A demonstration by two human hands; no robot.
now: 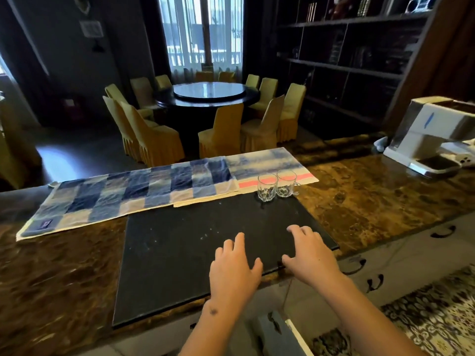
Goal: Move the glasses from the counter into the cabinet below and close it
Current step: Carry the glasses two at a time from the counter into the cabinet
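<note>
Two small clear glasses stand side by side, touching or nearly so, at the far right corner of a black mat (195, 253) on the counter (372, 199). The left glass (267, 187) is plain; the right glass (285, 183) has a small handle on its right side. Both are upright and sit partly at the near edge of a pale cloth (272, 163) with a pink stripe.

Both hands are near the mat's near right part, well short of the glasses. The left hand (235, 268) lies flat on the mat with fingers relaxed and slightly spread, holding nothing. The right hand (309, 253) rests beside it, closer to the mat's right edge, fingers loosely extended, also holding nothing. The glasses lie farther away, roughly in line with the right hand.

The counter is brown marbled stone. A blue checked cloth (128, 196) stretches across its far left side. A white machine (434, 134) sits at the far right. Below the near edge, a cabinet door (277, 335) stands open between the forearms, with drawer handles (443, 231) to the right and a patterned rug (424, 322) on the floor. Beyond the counter stands a round table (208, 95) ringed with yellow-covered chairs (223, 132), a curtained window (203, 34) and dark shelves (347, 60).
</note>
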